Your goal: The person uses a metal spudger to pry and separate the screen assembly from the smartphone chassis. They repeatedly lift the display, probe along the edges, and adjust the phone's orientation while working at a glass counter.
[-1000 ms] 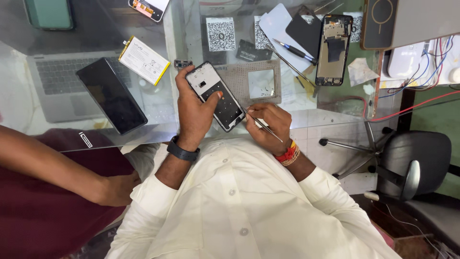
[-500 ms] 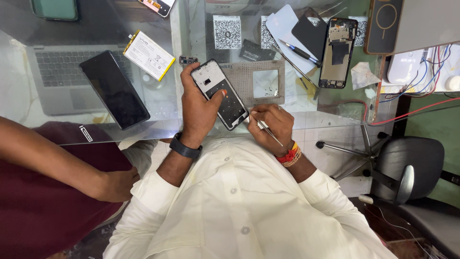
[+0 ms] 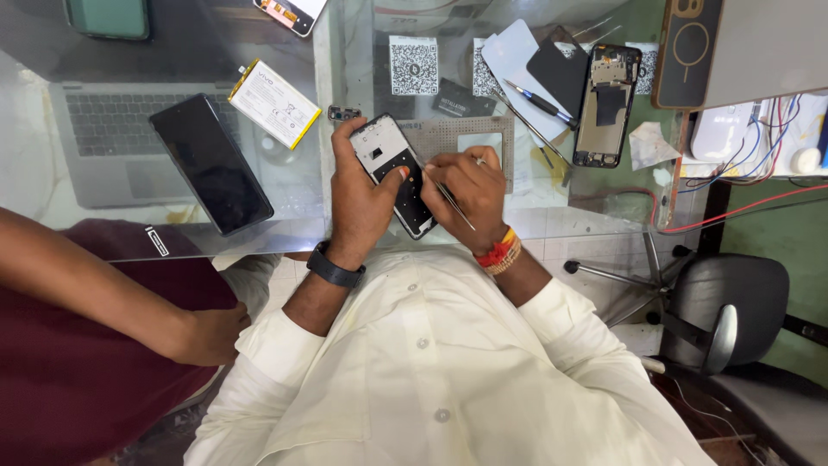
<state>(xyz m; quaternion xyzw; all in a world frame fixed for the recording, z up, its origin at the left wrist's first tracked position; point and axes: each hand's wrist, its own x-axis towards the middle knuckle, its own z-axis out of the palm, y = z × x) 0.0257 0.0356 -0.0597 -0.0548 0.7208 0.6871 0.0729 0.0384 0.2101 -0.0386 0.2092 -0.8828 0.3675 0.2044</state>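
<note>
My left hand (image 3: 362,194) grips an opened phone body (image 3: 390,160), back cover off, tilted over the near edge of the glass table (image 3: 328,52). My right hand (image 3: 470,190) pinches thin metal tweezers (image 3: 455,203), with the tips at the phone's right side near its middle. The two hands touch over the phone. A black watch sits on my left wrist and red and yellow threads on my right wrist.
On the glass lie a black phone screen (image 3: 211,164), a white battery (image 3: 274,103), a grey work mat (image 3: 470,138), a second opened phone (image 3: 608,103), a pen (image 3: 539,102) and cards. A laptop (image 3: 95,138) shows under the glass. Another person's arm (image 3: 103,293) rests at left. An office chair (image 3: 716,302) stands at right.
My right hand has moved left onto the phone, bringing the tweezers' tips to its inside. The left hand holds the phone a little lower and more upright in view.
</note>
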